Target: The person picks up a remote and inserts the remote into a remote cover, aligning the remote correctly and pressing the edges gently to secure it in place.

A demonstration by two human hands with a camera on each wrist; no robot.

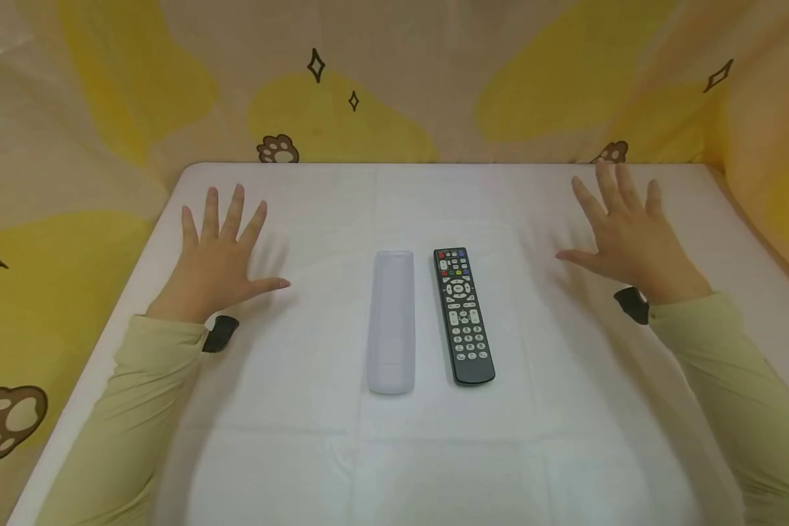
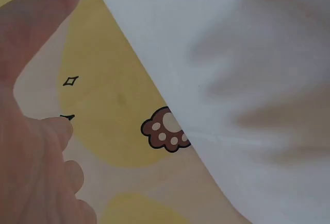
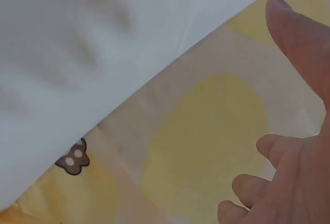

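One patterned cloth [image 1: 394,44] is spread across the top and the side edges of the head view, and against it one white worktop [image 1: 289,475] is set. Over the worktop two grips are held, with nothing taken hold of by either: the left grip [image 1: 212,267] is placed at the left of the frame, the right grip [image 1: 634,245] at the upper right, both with fingers straight and spread wide and thumbs turned inward. Between them, well apart from both, two long objects are laid flat. Just left of the centre one translucent cover [image 1: 391,321] is seen; it is judged to be very light, soft and bendable, perhaps slightly clingy, hardly breakable but easily squashed, so it would best be held lightly by its long edges near the middle. Which face is turned up cannot be told. Just right of it, not touching, one black remote control [image 1: 463,318] is laid buttons up, its lower end slanted rightward; it is judged to be stiff, somewhat heavier though still light, and smooth-sided, so it would best be pinched across its long sides at mid-length, with the many small buttons left unpressed.
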